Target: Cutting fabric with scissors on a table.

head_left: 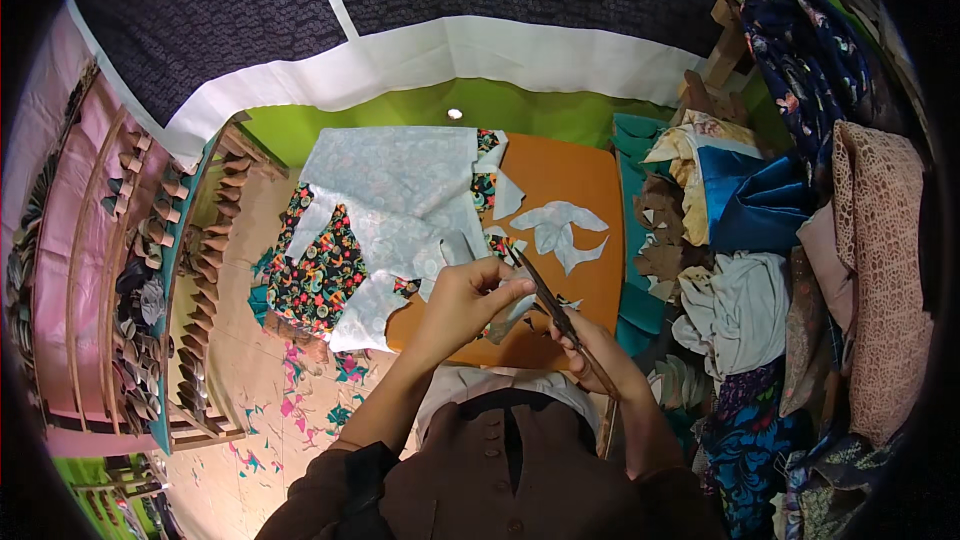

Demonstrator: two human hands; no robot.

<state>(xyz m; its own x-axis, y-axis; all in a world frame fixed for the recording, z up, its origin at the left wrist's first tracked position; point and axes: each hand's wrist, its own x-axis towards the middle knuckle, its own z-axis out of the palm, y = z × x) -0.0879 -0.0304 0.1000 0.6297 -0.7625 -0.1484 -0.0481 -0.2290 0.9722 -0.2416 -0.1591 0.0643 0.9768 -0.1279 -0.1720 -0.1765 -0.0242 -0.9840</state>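
My right hand [598, 350] is wrapped round a pair of long dark scissors [553, 306], their blades pointing up and left. Close to the blade tips, my left hand [465, 302] pinches thumb and forefinger on a small pale fabric piece [516, 312]. Beneath both hands, an orange-topped table [565, 172] bears a large spread of fabric [400, 165], mostly pale side up. Its black floral side [342, 275] shows at the left, with irregular cut edges. A leaf-shaped pale cutout [560, 230] lies right of the big cloth. My fingers partly hide the held piece.
On the left stands a rack with rows of shoe-shaped forms [205, 280]. Coloured scraps [300, 395] litter the floor before it. Piled cloth, including a shiny blue fabric [750, 202] and a white cloth [738, 305], crowds the right. Teal fabric [640, 315] borders the table there.
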